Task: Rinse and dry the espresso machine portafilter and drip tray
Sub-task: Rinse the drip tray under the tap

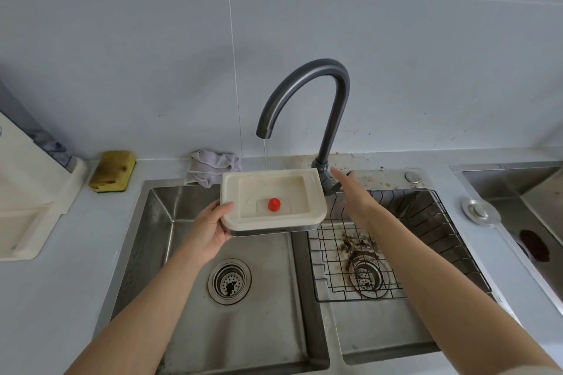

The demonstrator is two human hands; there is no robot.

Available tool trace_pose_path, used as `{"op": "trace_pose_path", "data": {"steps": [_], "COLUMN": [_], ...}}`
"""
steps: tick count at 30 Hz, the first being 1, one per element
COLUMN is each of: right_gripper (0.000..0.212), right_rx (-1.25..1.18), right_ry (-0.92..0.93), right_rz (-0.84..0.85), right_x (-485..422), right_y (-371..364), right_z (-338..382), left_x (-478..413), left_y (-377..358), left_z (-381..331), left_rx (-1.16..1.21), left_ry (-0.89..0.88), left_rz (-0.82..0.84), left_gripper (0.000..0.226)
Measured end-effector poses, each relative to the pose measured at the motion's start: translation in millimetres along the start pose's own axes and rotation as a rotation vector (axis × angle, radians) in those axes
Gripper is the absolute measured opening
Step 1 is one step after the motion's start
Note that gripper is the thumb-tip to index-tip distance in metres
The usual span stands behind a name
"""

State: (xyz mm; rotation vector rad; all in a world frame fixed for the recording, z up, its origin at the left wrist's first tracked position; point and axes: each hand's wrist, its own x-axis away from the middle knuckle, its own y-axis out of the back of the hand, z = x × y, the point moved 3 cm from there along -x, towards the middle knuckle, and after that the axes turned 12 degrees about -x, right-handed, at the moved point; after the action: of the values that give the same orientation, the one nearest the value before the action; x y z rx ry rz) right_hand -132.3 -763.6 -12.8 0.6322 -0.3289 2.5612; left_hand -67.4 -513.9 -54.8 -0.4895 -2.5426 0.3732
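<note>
From the head view, the rinse of the tray looks to be just starting. A thin stream falls from the tap and meets the tray's far edge; the recess shows a little brownish residue along its walls, and a red float stands in its middle. No drying has begun, judging by the cloth lying bunched on the counter behind the sink, untouched. The portafilter is nowhere in view, so whether it has been rinsed cannot be told. Dark coffee grounds sit on the rack in the right basin, around its drain.

The left hand clamps the tray at its near-left corner, thumb on the top rim, fingers hidden beneath. The tray is held roughly level above the left basin, with most of it reaching away from the grip toward the tap, so the hold is off to one side. The right hand holds nothing; its fingers are spread flat and stretched toward the tap's base, just beside the tray's right edge but clear of it. I judge it is reaching for the tap lever.
</note>
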Motion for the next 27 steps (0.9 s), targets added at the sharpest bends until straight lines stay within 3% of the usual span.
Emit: {"op": "trace_pose_path", "data": {"steps": [15, 21, 27], "right_gripper": [0.103, 0.135, 0.107], "right_rx": [-0.119, -0.117, -0.014], "right_ry": [-0.005, -0.037, 0.015], "right_rz": [0.057, 0.089, 0.108], "right_x": [-12, -15, -8], "right_y": [-9, -12, -3], "right_z": [4, 17, 8], "left_x": [-8, -7, 0], "left_y": [0, -2, 2], "left_z": [-6, -8, -10], "left_rx": [-0.058, -0.082, -0.08], "left_ry": [-0.027, -0.04, -0.048], "left_rz": [0.01, 0.029, 0.013], "left_gripper": [0.017, 0.018, 0.019]}}
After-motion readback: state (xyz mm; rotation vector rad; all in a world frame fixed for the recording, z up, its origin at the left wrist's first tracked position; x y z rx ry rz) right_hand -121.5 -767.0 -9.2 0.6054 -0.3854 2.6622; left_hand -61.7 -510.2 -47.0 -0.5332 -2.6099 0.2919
